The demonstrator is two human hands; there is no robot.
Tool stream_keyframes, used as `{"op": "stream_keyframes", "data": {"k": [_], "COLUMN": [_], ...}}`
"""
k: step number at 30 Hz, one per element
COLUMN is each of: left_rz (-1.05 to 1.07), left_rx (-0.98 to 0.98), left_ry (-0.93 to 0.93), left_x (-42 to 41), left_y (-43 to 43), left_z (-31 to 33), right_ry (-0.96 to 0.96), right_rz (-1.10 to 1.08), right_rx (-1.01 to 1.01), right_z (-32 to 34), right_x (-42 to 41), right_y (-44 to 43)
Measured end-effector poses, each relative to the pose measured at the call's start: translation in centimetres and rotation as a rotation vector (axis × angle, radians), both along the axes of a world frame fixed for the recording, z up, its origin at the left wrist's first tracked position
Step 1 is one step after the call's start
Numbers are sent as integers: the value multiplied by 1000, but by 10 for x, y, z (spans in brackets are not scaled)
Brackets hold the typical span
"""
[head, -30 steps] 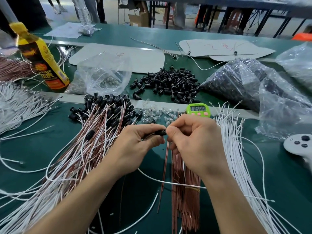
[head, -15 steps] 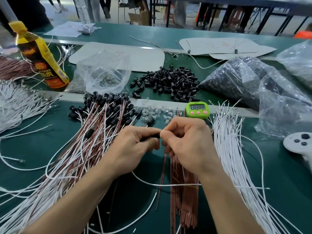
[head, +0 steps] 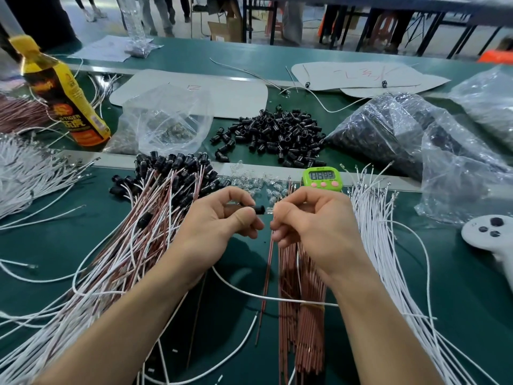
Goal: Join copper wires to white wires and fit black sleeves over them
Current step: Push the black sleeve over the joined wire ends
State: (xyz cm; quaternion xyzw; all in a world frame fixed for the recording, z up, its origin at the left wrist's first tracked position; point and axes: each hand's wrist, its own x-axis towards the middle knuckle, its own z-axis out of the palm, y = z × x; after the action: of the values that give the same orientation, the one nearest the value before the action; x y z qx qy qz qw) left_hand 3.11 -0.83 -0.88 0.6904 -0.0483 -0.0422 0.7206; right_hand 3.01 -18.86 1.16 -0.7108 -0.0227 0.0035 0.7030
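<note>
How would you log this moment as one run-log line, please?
phase: sleeving | left hand: pinches black sleeve | right hand: pinches copper wire | green timer: behind hands

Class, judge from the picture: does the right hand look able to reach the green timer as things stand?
Probably yes. The green timer stands just beyond the right hand with nothing between them, though that hand is busy pinching a copper wire.
</note>
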Motion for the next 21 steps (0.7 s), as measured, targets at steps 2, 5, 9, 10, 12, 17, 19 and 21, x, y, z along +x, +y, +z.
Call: {"op": "stream_keyframes", "data": {"k": [2, 5, 9, 10, 12, 17, 19, 21], "left_rz": [-68, -246, -335, -353, -390, -431, -434, -432], "left_rx": [-189, -456, -570, -577, -588, -593, -588, -582], "left_ry": [114, 262, 299, 293, 280, 249, 237, 235], "left_x": [0, 1, 3, 3, 3, 2, 2, 2], "left_y": [2, 5, 6, 7, 8, 9, 9, 10], "left_z": [1, 2, 0, 0, -1, 0, 1, 2], "right_ry": [-29, -128, -202, -213, -230, -265, -278, -288], "right_rz": [-59, -79, 23, 35, 37, 20, 30, 40], "right_rx": [52, 47, 76, 67, 46, 36, 41, 47], "right_z": [4, 12, 20, 20, 20, 21, 21, 21], "right_x": [-1, -5, -13, -14, -14, -15, -15, -15], "right_y": [0, 2, 7, 8, 8, 8, 8, 7]}}
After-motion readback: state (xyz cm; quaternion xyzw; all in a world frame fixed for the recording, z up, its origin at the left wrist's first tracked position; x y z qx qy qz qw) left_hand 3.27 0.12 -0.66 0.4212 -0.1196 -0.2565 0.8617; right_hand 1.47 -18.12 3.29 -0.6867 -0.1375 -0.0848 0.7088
